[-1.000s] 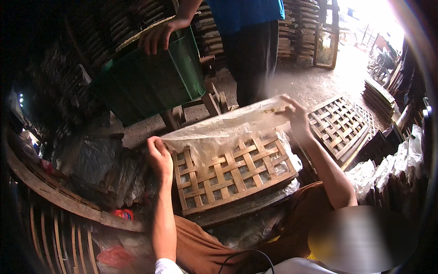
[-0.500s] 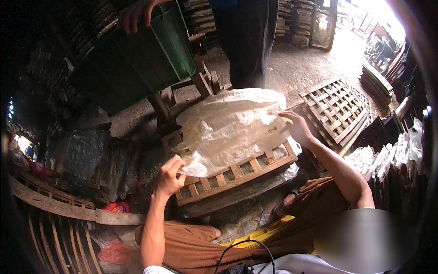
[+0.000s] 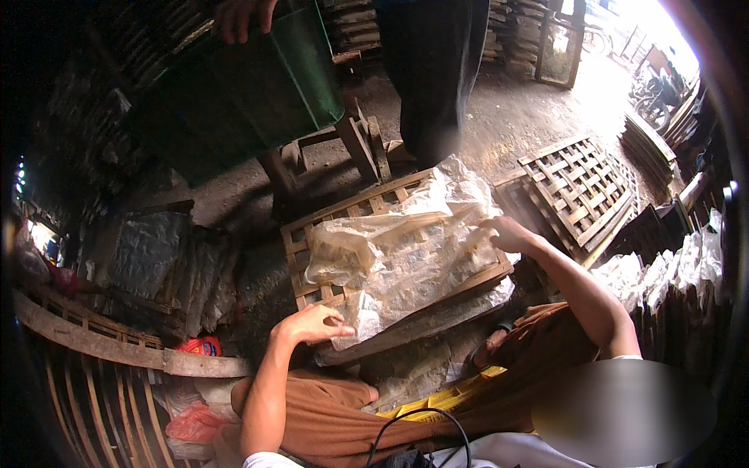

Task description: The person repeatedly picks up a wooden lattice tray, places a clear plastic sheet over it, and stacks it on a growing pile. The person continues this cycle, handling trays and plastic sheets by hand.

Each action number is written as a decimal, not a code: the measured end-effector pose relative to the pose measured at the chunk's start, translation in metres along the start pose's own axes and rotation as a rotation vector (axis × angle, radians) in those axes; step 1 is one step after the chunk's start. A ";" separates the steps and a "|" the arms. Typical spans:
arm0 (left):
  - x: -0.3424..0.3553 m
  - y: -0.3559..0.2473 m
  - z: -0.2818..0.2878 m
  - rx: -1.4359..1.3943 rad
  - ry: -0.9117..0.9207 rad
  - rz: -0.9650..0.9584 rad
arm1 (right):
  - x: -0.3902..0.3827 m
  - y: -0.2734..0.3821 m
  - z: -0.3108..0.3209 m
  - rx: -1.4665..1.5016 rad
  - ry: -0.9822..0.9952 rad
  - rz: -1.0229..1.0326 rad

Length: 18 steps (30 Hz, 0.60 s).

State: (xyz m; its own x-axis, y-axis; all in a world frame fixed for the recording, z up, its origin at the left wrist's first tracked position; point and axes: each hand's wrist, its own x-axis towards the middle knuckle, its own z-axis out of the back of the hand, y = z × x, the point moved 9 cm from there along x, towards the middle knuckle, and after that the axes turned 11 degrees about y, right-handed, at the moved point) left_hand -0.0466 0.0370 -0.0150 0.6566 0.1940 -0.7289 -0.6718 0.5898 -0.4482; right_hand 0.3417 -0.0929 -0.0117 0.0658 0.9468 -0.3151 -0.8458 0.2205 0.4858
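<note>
A translucent, crumpled plastic sheet point(image 3: 398, 265) lies over a woven bamboo-lattice frame point(image 3: 300, 261), whose slats show along the back and left side; the frame rests on a stack in front of me. My left hand point(image 3: 310, 326) pinches the sheet's near-left corner with curled fingers. My right hand point(image 3: 507, 234) grips its right edge, fingertips partly hidden in the folds. My crossed legs in brown cloth point(image 3: 328, 413) are below the stack, over a yellow plastic object point(image 3: 421, 402).
Another person's hand point(image 3: 246, 15) rests on a green crate point(image 3: 250, 101) atop a wooden stand; their dark-trousered legs point(image 3: 429, 78) stand behind the frame. More lattice frames point(image 3: 573, 187) lie right, beside stacked plastic sheets point(image 3: 694, 257). A slatted wooden rail point(image 3: 94, 327) is at left.
The sheet, earlier held raised and stretched, has come down crumpled toward me, uncovering the frame's back edge. My left hand moved down and right; my right hand dropped lower.
</note>
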 end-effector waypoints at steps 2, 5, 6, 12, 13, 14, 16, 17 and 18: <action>0.001 0.004 0.017 -0.051 -0.098 0.060 | 0.001 0.001 -0.006 -0.092 0.091 -0.049; 0.001 0.024 0.057 -0.124 -0.508 -0.021 | 0.002 -0.015 -0.021 -0.186 0.233 -0.112; 0.009 0.042 0.063 -0.173 -0.571 0.021 | 0.005 -0.028 -0.027 -0.202 0.240 -0.083; 0.050 0.086 0.063 -0.233 -0.582 0.041 | 0.002 -0.016 -0.028 -0.230 0.306 -0.008; 0.050 0.079 0.060 -0.186 -0.615 0.043 | 0.000 -0.009 -0.027 -0.279 0.294 0.052; 0.050 0.074 0.061 -0.140 -0.649 0.046 | 0.000 -0.011 -0.026 -0.212 0.299 0.007; 0.051 0.067 0.067 -0.193 -0.650 0.066 | -0.002 -0.014 -0.027 -0.141 0.293 -0.009; 0.051 0.064 0.071 -0.220 -0.651 0.078 | -0.003 -0.015 -0.031 -0.125 0.324 -0.017; 0.044 0.063 0.077 -0.223 -0.729 0.047 | -0.008 -0.007 -0.030 -0.130 0.355 -0.059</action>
State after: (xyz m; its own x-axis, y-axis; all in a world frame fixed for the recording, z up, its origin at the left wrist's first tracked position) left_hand -0.0339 0.1429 -0.0357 0.6337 0.7293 -0.2580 -0.7071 0.4107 -0.5757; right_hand 0.3310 -0.1089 -0.0375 -0.0517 0.7880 -0.6135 -0.9075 0.2193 0.3583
